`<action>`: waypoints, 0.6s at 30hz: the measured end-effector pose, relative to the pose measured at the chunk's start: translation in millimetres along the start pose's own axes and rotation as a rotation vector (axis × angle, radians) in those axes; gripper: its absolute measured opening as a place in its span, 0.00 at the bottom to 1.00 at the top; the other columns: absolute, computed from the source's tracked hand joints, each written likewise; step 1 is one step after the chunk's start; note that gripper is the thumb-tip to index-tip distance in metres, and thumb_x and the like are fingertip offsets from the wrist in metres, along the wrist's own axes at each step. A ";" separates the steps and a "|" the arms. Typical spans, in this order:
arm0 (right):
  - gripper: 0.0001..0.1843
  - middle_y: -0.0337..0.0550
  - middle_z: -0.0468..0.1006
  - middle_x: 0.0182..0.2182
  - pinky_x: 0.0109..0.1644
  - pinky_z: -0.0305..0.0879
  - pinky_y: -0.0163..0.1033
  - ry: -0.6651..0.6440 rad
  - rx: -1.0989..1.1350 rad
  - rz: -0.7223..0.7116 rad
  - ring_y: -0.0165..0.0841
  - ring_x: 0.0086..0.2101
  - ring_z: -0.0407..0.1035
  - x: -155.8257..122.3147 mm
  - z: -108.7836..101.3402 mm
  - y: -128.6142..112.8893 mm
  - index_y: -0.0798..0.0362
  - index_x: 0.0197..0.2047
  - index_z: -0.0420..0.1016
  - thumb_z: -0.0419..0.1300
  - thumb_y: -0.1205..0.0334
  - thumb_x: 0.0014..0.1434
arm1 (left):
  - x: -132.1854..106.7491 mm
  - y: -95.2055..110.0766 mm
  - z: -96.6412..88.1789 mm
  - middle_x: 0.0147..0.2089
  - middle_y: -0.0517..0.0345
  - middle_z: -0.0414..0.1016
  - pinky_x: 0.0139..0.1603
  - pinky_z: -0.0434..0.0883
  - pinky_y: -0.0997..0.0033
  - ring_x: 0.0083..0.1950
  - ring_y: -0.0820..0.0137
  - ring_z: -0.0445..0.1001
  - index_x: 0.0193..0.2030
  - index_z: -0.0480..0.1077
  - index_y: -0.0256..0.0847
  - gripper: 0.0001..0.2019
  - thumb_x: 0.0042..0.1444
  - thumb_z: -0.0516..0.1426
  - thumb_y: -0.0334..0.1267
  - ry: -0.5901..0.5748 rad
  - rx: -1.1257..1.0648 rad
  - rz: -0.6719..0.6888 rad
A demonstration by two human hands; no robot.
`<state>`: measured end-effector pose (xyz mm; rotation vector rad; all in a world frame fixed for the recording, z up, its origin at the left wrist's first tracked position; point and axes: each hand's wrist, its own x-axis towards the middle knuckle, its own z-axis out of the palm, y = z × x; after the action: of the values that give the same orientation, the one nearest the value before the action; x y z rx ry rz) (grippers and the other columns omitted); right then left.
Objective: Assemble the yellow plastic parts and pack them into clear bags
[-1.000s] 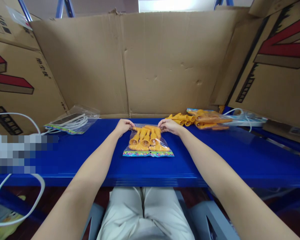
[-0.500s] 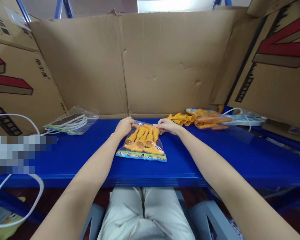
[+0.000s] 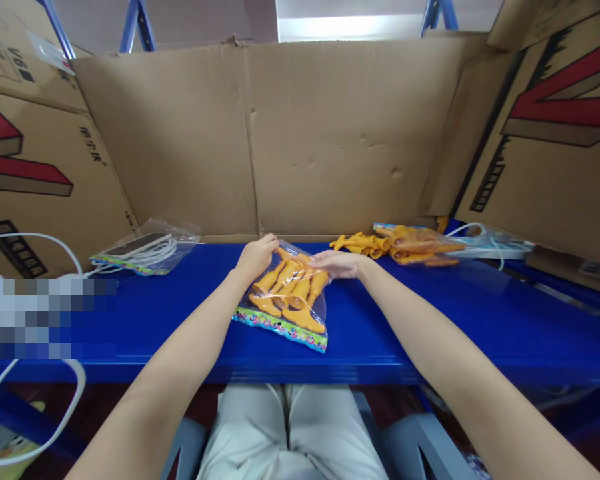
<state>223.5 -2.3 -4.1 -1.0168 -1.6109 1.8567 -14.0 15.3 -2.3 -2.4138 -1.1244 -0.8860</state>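
A clear plastic bag [image 3: 287,324] with a colourful printed strip along its near edge lies tilted on the blue table, right in front of me. Inside are several orange, hollow-ended toy pieces [image 3: 296,288] that look like finger puppets. With its fingers closed, my left hand [image 3: 260,257] pinches the bag's far left corner. At the far right corner, my right hand [image 3: 339,263] grips the bag with its thumb on top; the other fingers are partly hidden under the plastic.
Loose orange pieces [image 3: 363,244] and another filled bag [image 3: 423,245] lie at the back right. A bag with a white cable [image 3: 153,252] sits at the back left. Cardboard [image 3: 330,133] walls in the back and sides. The blue table [image 3: 180,333] ends near my lap.
The bag has turned, its near right corner coming closer to me. My right hand has shifted its grip, with the thumb now lying further over the bag.
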 end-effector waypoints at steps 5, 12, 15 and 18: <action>0.08 0.46 0.81 0.33 0.34 0.73 0.34 0.123 0.097 -0.104 0.30 0.30 0.74 -1.2 3.8 -4.6 0.59 0.41 0.75 0.60 0.69 0.57 | -1.6 -8.5 1.0 0.54 0.52 0.67 0.50 0.68 0.70 0.50 0.68 0.71 0.40 0.74 0.41 0.14 0.57 0.47 0.28 0.165 -0.172 -0.102; 0.03 0.43 0.78 0.27 0.33 0.76 0.40 0.676 0.381 -0.394 0.30 0.27 0.73 6.1 1.9 -20.6 0.59 0.35 0.72 0.57 0.70 0.59 | -12.6 -34.8 3.7 0.48 0.50 0.70 0.49 0.70 0.67 0.48 0.66 0.72 0.39 0.74 0.39 0.14 0.53 0.49 0.28 0.320 -0.178 -0.304; 0.02 0.40 0.77 0.30 0.34 0.76 0.39 0.895 0.509 -0.635 0.30 0.30 0.73 6.5 -9.2 -28.0 0.56 0.36 0.70 0.59 0.68 0.57 | -14.5 -39.3 5.9 0.45 0.52 0.71 0.48 0.70 0.67 0.45 0.66 0.72 0.38 0.75 0.40 0.14 0.52 0.49 0.27 0.332 -0.176 -0.317; 0.08 0.39 0.76 0.35 0.36 0.76 0.39 1.097 0.577 -0.830 0.30 0.35 0.73 1.4 -27.0 -32.8 0.53 0.40 0.69 0.61 0.63 0.55 | -13.9 -38.8 8.0 0.43 0.53 0.72 0.51 0.69 0.67 0.45 0.67 0.73 0.37 0.74 0.40 0.14 0.52 0.49 0.27 0.318 -0.188 -0.293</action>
<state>240.1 21.9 26.7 -0.6944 -0.5857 0.8018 -47.8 36.2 -16.1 -2.1692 -1.3362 -1.4695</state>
